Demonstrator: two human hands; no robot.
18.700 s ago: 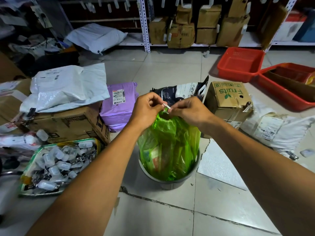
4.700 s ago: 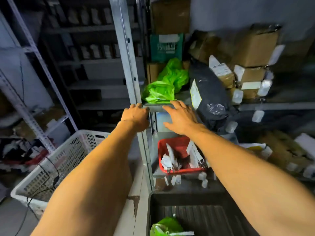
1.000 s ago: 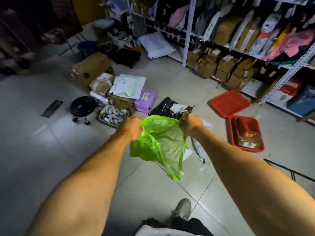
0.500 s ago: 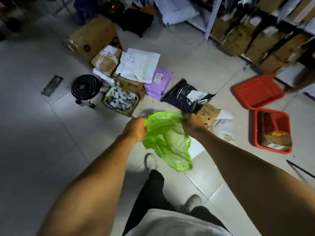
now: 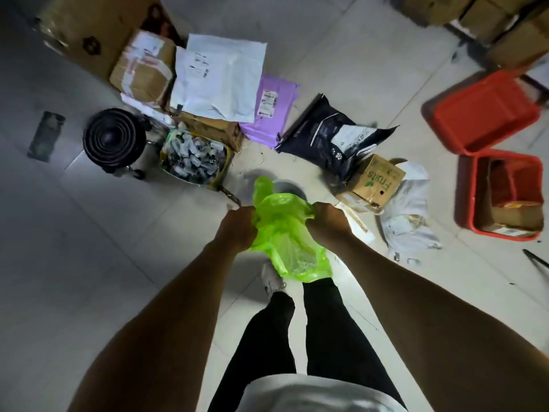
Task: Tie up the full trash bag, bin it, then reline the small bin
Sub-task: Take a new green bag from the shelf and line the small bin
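Observation:
An empty, thin green trash bag (image 5: pixel 285 233) hangs between my hands above the floor. My left hand (image 5: pixel 239 228) is closed on the bag's left edge and my right hand (image 5: pixel 328 223) on its right edge, holding the mouth bunched between them. Just beyond the bag, the grey rim of the small bin (image 5: pixel 289 187) shows on the floor; most of the bin is hidden behind the bag. My legs in black trousers and one white shoe are below the bag.
Parcels lie in an arc beyond the bin: a green tray of small bottles (image 5: pixel 194 159), a purple mailer (image 5: pixel 271 107), a black mailer (image 5: pixel 329 136), a "Fruits" carton (image 5: pixel 377 181). A black stool (image 5: pixel 114 139) stands left; two red crates (image 5: pixel 487 111) sit right.
I have walked closer to the parcels and the view has tipped further down. The small bin's rim has come into view right behind the bag. Both hands keep hold of the bag.

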